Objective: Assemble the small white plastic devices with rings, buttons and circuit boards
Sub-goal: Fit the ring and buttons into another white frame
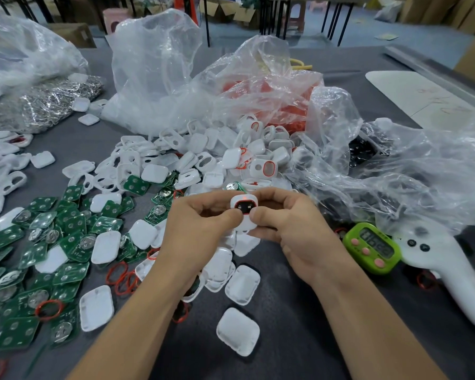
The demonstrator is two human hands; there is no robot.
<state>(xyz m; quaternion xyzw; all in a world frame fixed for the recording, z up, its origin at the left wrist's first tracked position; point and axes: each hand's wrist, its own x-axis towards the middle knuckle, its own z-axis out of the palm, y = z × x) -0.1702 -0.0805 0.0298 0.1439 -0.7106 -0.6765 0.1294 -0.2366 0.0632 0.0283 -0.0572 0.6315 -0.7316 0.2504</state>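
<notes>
Pinching the device (pixel 244 209) between left hand (pixel 198 237) and right hand (pixel 292 233), over the near middle of the table (pixel 285 311). Lying to the left: boards (pixel 74 226), rings (pixel 124 281), shells (pixel 237 331). Sitting to the right: timer (pixel 372 246).

Held device (pixel 244 212) between left hand (pixel 195 237) and right hand (pixel 294 231), over table (pixel 291 338).
Had boards (pixel 66 242) spread at left, shells (pixel 203 160) heaped behind, bags (pixel 159 64) behind those, timer (pixel 372 246) at right.
</notes>
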